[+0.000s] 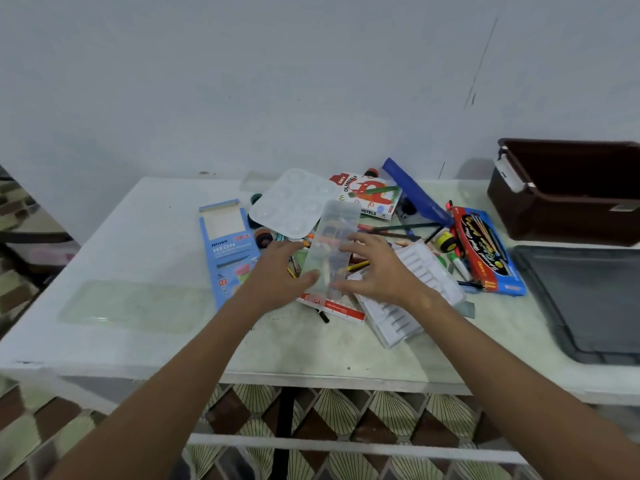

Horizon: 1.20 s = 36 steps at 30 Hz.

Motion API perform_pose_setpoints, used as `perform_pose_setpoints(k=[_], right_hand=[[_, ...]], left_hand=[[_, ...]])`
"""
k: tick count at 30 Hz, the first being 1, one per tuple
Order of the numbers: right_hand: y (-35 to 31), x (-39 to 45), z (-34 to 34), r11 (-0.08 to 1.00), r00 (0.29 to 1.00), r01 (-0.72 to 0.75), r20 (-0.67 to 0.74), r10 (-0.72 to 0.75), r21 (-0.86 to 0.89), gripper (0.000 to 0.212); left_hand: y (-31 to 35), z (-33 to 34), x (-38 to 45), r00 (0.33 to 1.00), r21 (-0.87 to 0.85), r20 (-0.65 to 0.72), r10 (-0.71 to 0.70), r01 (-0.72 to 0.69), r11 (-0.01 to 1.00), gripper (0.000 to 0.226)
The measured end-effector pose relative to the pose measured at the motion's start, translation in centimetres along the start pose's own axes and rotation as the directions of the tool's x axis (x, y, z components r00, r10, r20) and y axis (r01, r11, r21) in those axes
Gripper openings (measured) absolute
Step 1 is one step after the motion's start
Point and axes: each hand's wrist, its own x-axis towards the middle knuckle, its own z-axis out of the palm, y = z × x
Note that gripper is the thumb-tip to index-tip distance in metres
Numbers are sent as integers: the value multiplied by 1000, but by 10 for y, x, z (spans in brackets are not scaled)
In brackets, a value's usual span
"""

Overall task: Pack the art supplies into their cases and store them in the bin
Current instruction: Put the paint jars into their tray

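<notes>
Both hands hold one clear plastic case (330, 247) above the pile of art supplies on the table (145, 237). The left hand (277, 275) grips the case's left edge, thumb at its near corner. The right hand (377, 268) holds the right edge with fingers spread and lightly curled.

Risk: the case appears smooth and lightly held, so it may slip and drop onto the loose pencils (391, 230) just beyond the right hand. A sweep of either forearm may knock the white tray (412, 292), touching the right wrist, off the table.

The bin (568, 192) stands open well to the right of the right hand, its lid (585, 299) nearer.
</notes>
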Motion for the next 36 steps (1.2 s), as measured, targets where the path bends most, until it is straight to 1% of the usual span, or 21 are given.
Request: perform_pose_setpoints(k=[2, 5, 8, 11, 14, 15, 17, 19, 20, 21, 22, 23, 24, 25, 27, 29, 31, 32, 33, 34, 36], right_hand=[[10, -4, -3, 999, 995, 29, -96, -28, 13, 54], [26, -6, -5, 999, 977, 51, -209, -49, 2, 38], [39, -6, -7, 999, 967, 33, -251, -37, -19, 31], [44, -5, -10, 996, 956, 68, -283, -81, -53, 26], [41, -1, -14, 993, 936, 92, -332, -114, -80, 24], [39, 0, -16, 994, 935, 84, -341, -101, -65, 26], [32, 2, -20, 996, 932, 86, -354, -82, -3, 33], [25, 4, -25, 995, 941, 71, -335, -43, 74, 49], [22, 5, -28, 992, 952, 35, -305, 3, 118, 60], [19, 7, -31, 987, 960, 2, -277, 43, 160, 70], [17, 8, -35, 982, 963, -15, -260, 65, 189, 80], [14, 9, -39, 979, 964, -17, -258, 70, 203, 89], [11, 9, -42, 977, 964, -11, -259, 68, 214, 96], [7, 9, -45, 971, 965, -8, -254, 70, 238, 102], [-2, 3, -49, 943, 972, -12, -215, 89, 333, 111], [-12, -8, -51, 912, 982, -9, -170, 86, 410, 111], [-22, -23, -50, 902, 988, 7, -141, 59, 432, 97], [-25, -31, -48, 903, 990, 10, -130, 51, 430, 89], [-27, -39, -46, 909, 991, -17, -116, 72, 417, 85], [-28, -48, -43, 915, 987, -75, -99, 124, 397, 85], [-26, -67, -39, 912, 963, -225, -60, 261, 343, 93]], left_hand=[[10, 10, 0, 998, -23, 68, -13, 14, 1000, 72], [19, 24, 2, 988, 20, 138, -75, 73, 997, 89], [25, 37, 2, 985, 90, 126, -116, 105, 990, 104], [26, 43, 5, 989, 110, 63, -131, 124, 986, 99], [31, 40, 8, 993, -52, -78, -84, 80, 995, 76], [35, 34, 7, 988, -109, -129, -88, 74, 991, 68], [37, 20, 9, 977, -223, -158, -140, 102, 969, 62], [35, 4, 10, 973, -357, -124, -194, 139, 924, 50], [32, -5, 12, 970, -436, -100, -220, 156, 886, 36], [31, -15, 13, 963, -540, -65, -263, 188, 821, 22], [28, -26, 13, 948, -656, -2, -317, 238, 716, 15], [26, -38, 12, 936, -758, 88, -340, 284, 586, 18], [20, -49, 10, 934, -817, 169, -313, 310, 485, 27], [15, -59, 6, 935, -837, 230, -269, 331, 436, 35], [7, -74, -3, 929, -838, 310, -202, 367, 404, 45], [-1, -82, -13, 907, -823, 391, -159, 422, 381, 48], [-10, -85, -23, 868, -786, 473, -150, 493, 373, 50], [-14, -85, -28, 848, -763, 501, -173, 527, 374, 51], [-18, -82, -32, 836, -747, 508, -208, 548, 376, 51], [-22, -76, -37, 840, -746, 482, -249, 543, 386, 51], [-29, -65, -48, 886, -773, 364, -289, 460, 436, 49]])
